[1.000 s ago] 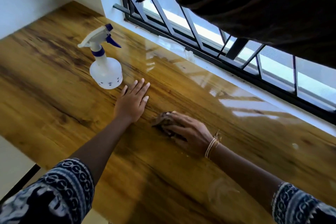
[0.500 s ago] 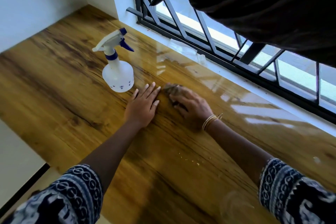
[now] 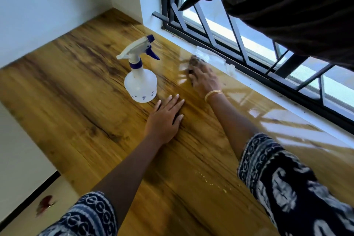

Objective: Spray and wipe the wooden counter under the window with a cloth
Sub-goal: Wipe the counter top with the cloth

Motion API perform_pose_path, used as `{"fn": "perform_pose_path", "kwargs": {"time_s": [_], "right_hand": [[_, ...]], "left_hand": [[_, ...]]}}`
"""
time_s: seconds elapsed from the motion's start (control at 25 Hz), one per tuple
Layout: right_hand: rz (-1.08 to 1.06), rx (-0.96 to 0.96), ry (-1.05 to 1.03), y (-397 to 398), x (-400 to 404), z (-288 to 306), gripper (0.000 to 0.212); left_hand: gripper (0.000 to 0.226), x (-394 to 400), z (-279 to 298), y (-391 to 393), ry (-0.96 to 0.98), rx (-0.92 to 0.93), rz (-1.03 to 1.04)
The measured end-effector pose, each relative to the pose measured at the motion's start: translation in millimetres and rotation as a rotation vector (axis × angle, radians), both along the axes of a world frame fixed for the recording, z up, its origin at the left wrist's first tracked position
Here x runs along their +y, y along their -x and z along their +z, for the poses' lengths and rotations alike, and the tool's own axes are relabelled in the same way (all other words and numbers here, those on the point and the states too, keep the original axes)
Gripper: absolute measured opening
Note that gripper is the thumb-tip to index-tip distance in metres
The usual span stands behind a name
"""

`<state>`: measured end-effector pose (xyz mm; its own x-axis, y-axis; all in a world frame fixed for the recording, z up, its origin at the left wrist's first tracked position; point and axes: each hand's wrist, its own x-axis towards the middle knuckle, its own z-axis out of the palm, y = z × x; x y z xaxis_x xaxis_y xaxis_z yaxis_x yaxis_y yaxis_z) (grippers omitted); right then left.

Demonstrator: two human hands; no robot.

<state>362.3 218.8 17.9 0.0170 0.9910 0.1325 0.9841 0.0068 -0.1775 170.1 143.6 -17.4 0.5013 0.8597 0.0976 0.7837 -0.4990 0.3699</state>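
Spray bottle (image 3: 140, 80) stands upright on the wooden worktop (image 3: 63, 90), untouched. Just beside it, the left hand (image 3: 166, 119) lies flat on the wood, fingers spread, holding nothing. Further right, the right hand (image 3: 204, 79) presses a dark cloth (image 3: 195, 62) down close to the window (image 3: 235, 36) ledge; it's blurred.
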Motion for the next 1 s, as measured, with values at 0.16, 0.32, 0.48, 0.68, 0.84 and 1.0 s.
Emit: {"fn": "perform_pose_path", "kwargs": {"time_s": [0.16, 0.32, 0.48, 0.68, 0.84, 1.0], "right_hand": [[0.388, 0.028, 0.088, 46.5, 1.5, -0.9, 0.042], [0.572, 0.205, 0.068, 38.6, -84.5, -1.7, 0.042], [0.364, 0.438, -0.014, 8.8, -109.2, 3.6, 0.036], [-0.162, 0.418, -0.031, -71.5, -75.8, 13.1, 0.029], [0.075, 0.136, 0.002, -23.1, -117.8, -0.5, 0.041], [0.448, 0.261, 0.066, 42.9, -194.7, -6.6, 0.044]], "left_hand": [[0.043, -6.1, 4.2, 33.5, 0.15, -0.253, -0.059], [0.04, -22.3, -2.2, 93.8, 0.115, -0.274, -0.094], [0.038, -24.6, -2.7, 93.0, 0.087, -0.303, -0.09], [0.036, -24.1, -5.0, 93.8, 0.046, -0.336, -0.066], [0.036, -24.0, -5.1, 92.8, 0.043, -0.318, -0.07], [0.037, -26.1, -0.8, 93.4, 0.015, -0.282, -0.083]]}}
